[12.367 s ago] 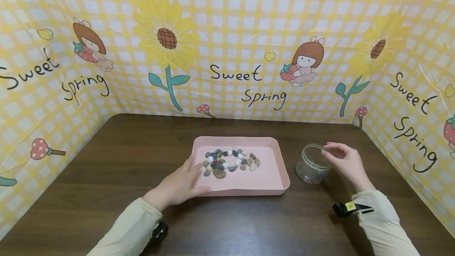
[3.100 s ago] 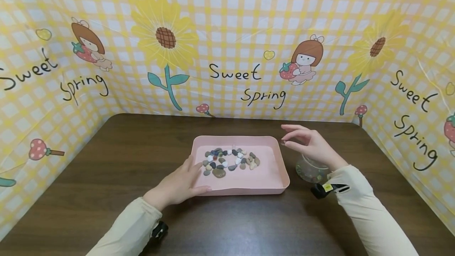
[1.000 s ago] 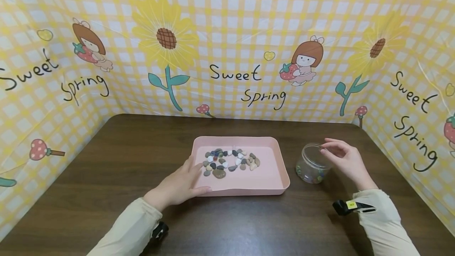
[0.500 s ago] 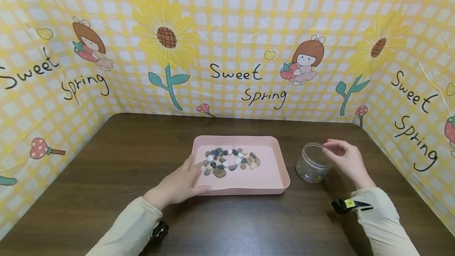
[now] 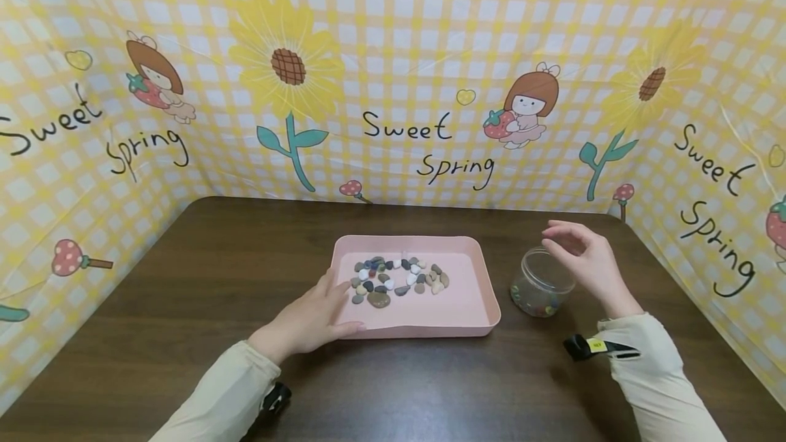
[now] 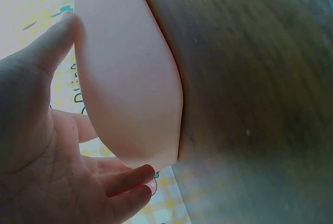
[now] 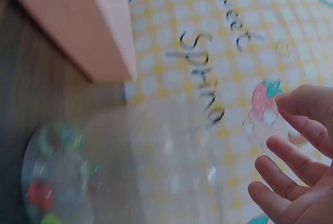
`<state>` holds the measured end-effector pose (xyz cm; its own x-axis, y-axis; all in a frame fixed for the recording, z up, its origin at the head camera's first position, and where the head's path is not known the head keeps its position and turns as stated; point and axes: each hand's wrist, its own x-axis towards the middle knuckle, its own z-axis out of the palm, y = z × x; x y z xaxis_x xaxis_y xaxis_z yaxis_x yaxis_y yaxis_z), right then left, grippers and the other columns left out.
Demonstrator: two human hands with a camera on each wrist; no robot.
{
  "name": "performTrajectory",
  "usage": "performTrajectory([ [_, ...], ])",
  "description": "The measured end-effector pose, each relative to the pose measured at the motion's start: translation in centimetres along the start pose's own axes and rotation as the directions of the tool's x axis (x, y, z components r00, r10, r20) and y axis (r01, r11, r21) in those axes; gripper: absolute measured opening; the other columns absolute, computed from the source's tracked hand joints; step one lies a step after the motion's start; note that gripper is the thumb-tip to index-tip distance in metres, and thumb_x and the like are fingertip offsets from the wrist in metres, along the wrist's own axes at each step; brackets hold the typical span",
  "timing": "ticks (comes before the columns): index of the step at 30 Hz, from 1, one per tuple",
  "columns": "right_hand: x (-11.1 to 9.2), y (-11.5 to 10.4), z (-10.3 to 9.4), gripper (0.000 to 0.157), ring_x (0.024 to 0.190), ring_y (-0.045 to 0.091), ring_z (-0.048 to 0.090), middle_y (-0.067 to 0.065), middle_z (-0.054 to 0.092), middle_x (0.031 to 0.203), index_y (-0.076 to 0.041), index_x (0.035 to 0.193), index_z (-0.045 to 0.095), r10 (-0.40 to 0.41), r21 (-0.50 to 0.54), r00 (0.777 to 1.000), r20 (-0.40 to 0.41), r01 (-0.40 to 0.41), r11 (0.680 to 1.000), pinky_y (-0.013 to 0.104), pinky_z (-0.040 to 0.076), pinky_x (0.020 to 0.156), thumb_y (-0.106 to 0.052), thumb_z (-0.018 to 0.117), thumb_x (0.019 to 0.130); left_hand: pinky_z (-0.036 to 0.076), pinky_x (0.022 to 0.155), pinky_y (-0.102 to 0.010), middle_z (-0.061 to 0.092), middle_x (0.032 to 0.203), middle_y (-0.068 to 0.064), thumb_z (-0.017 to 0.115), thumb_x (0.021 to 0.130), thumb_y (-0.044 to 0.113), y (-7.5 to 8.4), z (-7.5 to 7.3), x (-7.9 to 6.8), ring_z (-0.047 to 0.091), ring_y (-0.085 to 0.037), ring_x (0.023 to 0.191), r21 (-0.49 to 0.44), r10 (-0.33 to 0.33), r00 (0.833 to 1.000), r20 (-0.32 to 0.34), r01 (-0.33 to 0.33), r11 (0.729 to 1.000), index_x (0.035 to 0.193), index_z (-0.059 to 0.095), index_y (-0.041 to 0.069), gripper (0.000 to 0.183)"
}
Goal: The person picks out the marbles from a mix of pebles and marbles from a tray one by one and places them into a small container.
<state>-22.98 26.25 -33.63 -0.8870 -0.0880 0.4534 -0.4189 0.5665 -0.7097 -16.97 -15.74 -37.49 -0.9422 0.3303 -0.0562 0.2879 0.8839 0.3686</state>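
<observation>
My left hand (image 5: 303,319) holds the front left corner of a shallow pink tray (image 5: 473,292). Its thumb lies at the front rim and the fingers are at the left side; the left wrist view shows fingertips (image 6: 139,174) bent around the corner. Inside the tray lie river pebbles (image 5: 379,299) in grey, white and tan, with a few small coloured pieces at the upper left. Over the clear jar's rim hovers my right hand (image 5: 586,261), fingers loosely bent, nothing visible between them. The lidless jar (image 5: 534,295) has red, green and blue glassy pieces (image 7: 40,195) at its bottom.
Tray and jar stand side by side on a dark wooden table (image 5: 245,251), a narrow gap between them. A yellow checked cloth (image 5: 399,53) with sunflowers and lettering encloses the back and both sides.
Several coloured pieces have gone from the tray's left part since the oldest frame. My right hand went from near the tray to the jar rim, then rose slightly leftward. The left hand stayed put.
</observation>
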Motion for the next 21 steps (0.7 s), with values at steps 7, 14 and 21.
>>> performTrajectory([
  [7, 1.4, -2.7, 1.8, 0.024, 0.098, -0.019, 0.052, -0.019, 0.056, 0.112, 0.005, 0.103, 0.062, -0.035, 0.089, 0.997, 0.072, 0.029, 0.996, 0.006, 0.044, 0.086, -0.014, 0.064, 0.088, 0.040, 0.100, -0.053, 0.017, 0.150, -0.032, 0.058, 0.084, 0.057, 0.0, 0.0, 0.0, 0.036, -0.045, 0.133, 0.003, 0.001, 1.000, 0.000, -0.001, 1.000, 0.139, 0.040, 0.001, 0.081],
  [14, 2.8, -4.7, 4.4, 0.026, 0.114, 0.001, 0.054, 0.015, 0.055, 0.129, 0.002, 0.108, 0.061, 0.001, 0.151, 0.984, 0.178, -0.028, 0.988, 0.018, 0.043, 0.097, -0.014, 0.064, 0.088, 0.040, 0.100, -0.053, 0.018, 0.150, -0.033, 0.059, 0.084, 0.056, -0.1, 0.1, 0.1, 0.036, -0.045, 0.133, 0.003, 0.001, 1.000, -0.004, -0.001, 1.000, 0.139, 0.040, 0.001, 0.080],
  [21, 4.3, -6.0, 7.2, 0.024, 0.127, 0.026, 0.049, 0.014, 0.057, 0.130, -0.003, 0.108, 0.064, -0.044, 0.162, 0.959, 0.280, -0.002, 0.987, 0.040, 0.037, 0.108, -0.015, 0.066, 0.087, 0.041, 0.099, -0.053, 0.018, 0.150, -0.033, 0.059, 0.083, 0.056, 0.0, 0.1, 0.1, 0.036, -0.045, 0.132, 0.002, 0.005, 1.000, -0.009, -0.005, 1.000, 0.138, 0.041, 0.001, 0.080],
])
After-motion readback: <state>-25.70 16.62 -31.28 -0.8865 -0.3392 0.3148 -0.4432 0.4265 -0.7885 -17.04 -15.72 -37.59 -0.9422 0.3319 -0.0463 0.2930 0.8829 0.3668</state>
